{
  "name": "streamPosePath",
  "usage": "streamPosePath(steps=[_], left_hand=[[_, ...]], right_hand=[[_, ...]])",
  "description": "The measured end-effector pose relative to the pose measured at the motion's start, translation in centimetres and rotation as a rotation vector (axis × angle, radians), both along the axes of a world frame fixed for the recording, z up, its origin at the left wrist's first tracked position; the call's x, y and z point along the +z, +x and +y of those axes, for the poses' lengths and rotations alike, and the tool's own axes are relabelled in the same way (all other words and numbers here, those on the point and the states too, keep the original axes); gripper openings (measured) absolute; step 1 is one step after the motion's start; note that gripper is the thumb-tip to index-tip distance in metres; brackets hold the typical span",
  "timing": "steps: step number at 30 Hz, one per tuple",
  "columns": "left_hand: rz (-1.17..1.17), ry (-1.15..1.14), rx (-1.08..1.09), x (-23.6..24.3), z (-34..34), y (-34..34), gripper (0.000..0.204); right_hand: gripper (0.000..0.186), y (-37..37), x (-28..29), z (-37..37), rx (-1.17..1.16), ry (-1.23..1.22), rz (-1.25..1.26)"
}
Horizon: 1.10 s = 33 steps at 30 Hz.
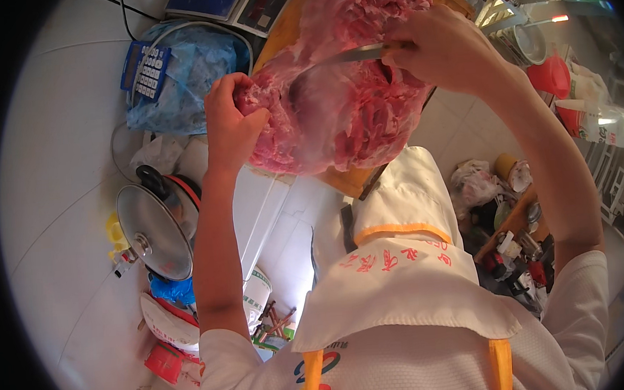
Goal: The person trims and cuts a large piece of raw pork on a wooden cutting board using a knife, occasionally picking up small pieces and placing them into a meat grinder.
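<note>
One large slab of raw meat (336,115) covers most of the wooden board (352,181), overhanging its left edge near the front corner; the left hand (232,121) grips the meat's left side between thumb and fingers, while the right hand (446,52) has its fingers closed around the handle of a knife (353,54), the blade lying across the meat. Red printed characters mark the white apron (407,289) below the board's near edge, and a blue-and-red emblem shows on the shirt (444,366). Beyond the left edge, a blue calculator (150,70) with marked white keys rests against a blue plastic bag (190,74).

meat (377,119): glossy | knife blade (352,54): smooth metal | apron (404,296): matt cloth
</note>
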State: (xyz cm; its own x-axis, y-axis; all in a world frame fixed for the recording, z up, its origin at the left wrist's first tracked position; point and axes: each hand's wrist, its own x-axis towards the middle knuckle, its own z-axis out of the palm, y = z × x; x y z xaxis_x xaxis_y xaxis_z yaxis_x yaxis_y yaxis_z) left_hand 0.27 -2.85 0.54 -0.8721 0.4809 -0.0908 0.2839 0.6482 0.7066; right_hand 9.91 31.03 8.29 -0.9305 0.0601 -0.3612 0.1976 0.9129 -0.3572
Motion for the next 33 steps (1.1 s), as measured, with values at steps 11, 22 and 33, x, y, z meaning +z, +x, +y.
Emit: streamPosePath(steps=[11, 22, 33], left_hand=[[0.362, -0.464, -0.301, 0.4, 7.0, 0.2, 0.055], [0.254, -0.324, -0.214, -2.6, 5.5, -2.3, 0.042], [0.135, -0.205, -0.051, -2.7, 3.5, -2.7, 0.030]], right_hand=[[0.022, -0.6, -2.2, -0.9, 0.094, -0.040, 0.052], [0.015, -2.7, -1.3, -3.6, 0.263, 0.158, 0.125], [0.017, -2.6, 1.3, -1.7, 0.317, 0.072, 0.157]])
